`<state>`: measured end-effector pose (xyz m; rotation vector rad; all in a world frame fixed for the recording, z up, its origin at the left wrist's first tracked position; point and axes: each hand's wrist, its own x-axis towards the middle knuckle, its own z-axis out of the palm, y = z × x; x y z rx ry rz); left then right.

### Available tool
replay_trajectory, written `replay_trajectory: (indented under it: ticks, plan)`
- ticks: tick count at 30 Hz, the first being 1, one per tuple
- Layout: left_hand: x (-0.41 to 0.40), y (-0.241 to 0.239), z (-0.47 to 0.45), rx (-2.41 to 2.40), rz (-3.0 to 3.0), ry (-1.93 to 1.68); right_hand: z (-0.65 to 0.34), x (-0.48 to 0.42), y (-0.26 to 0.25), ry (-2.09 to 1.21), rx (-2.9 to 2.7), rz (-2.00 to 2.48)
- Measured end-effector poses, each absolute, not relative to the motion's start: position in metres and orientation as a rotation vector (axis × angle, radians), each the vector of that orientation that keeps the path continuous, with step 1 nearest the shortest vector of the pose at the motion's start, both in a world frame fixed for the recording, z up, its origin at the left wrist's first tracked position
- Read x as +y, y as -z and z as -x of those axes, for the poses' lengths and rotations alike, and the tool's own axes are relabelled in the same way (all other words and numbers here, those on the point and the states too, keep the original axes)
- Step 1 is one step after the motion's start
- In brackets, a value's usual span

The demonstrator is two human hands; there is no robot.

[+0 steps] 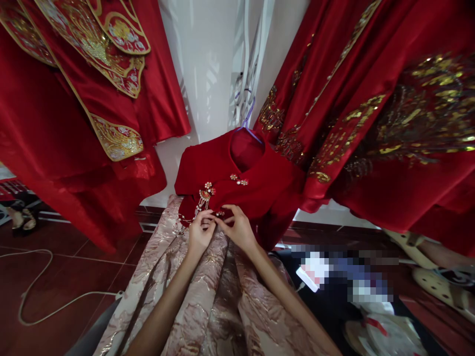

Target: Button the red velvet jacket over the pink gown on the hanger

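A red short-sleeved top hangs on a purple hanger, its lower part resting over a pink and gold brocade skirt. Beaded ornaments sit below the neckline, and a tasselled beaded brooch lies on the left of the chest. My left hand is at the lower front of the top, thumb and fingers pinched together; what they hold is too small to make out. Close beside it, my right hand has its thumb and fingers apart near a small beaded fastening.
Red garments with gold embroidery hang at left, and red sequinned garments at right. A cable lies on the tiled floor. At lower right, a dark surface holds a lit phone and clear round containers.
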<state>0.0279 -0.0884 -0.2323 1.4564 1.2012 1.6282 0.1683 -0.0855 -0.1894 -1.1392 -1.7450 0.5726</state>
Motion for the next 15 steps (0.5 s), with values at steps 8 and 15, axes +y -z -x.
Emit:
replay_trajectory:
  ticks: [8,15]
  plan:
    - [-0.099,0.225,-0.029,1.495,-1.66,-1.751,-0.199,-0.096,0.136,-0.463,-1.673,1.235]
    - [-0.101,0.229,-0.037,1.452,-1.656,-1.642,-0.191,-0.086,0.16,-0.507,-1.754,1.223]
